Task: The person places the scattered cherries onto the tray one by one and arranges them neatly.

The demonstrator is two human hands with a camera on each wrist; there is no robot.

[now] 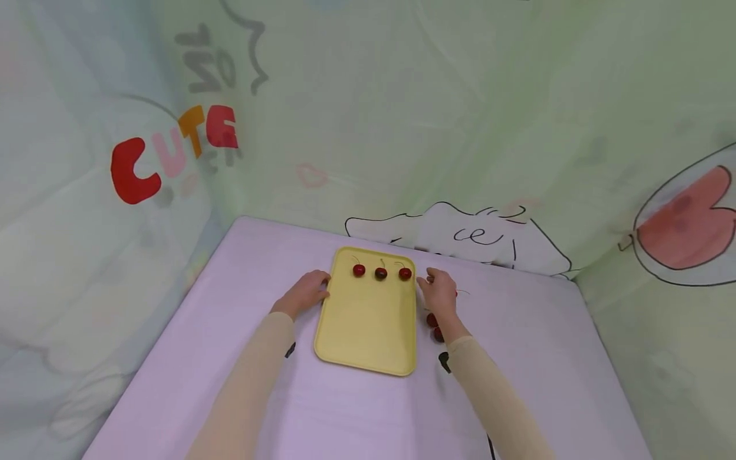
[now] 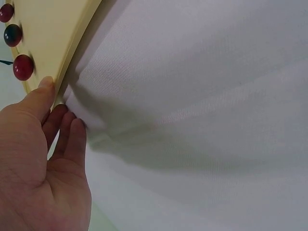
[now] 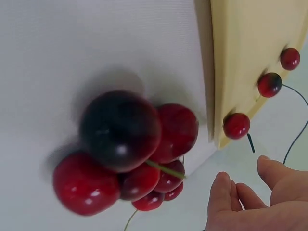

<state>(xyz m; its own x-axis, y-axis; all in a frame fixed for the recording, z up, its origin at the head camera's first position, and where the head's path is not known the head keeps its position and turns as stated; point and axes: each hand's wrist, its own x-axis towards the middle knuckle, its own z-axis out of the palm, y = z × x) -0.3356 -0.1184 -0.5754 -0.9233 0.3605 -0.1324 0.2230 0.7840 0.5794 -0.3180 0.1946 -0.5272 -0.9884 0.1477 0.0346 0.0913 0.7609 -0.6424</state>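
Observation:
A yellow rectangular tray (image 1: 368, 326) lies on the table, with three dark red stemmed cherries in a row near its far end: a left one (image 1: 359, 270), a middle one (image 1: 381, 273) and a right one (image 1: 405, 273). At the tray's left edge, my left hand (image 1: 303, 292) pinches the rim, thumb on top and fingers at the outer side. My right hand (image 1: 439, 291) hovers beside the tray's far right edge, thumb and fingers apart, holding nothing. Below it, several loose cherries (image 3: 120, 130) are clustered on the cloth, partly hidden by the hand in the head view.
A pale lilac cloth (image 1: 535, 358) covers the table. Printed fabric walls (image 1: 402, 128) stand along its back and sides. A thin black cable (image 1: 490, 447) shows beside the right sleeve (image 1: 494, 396).

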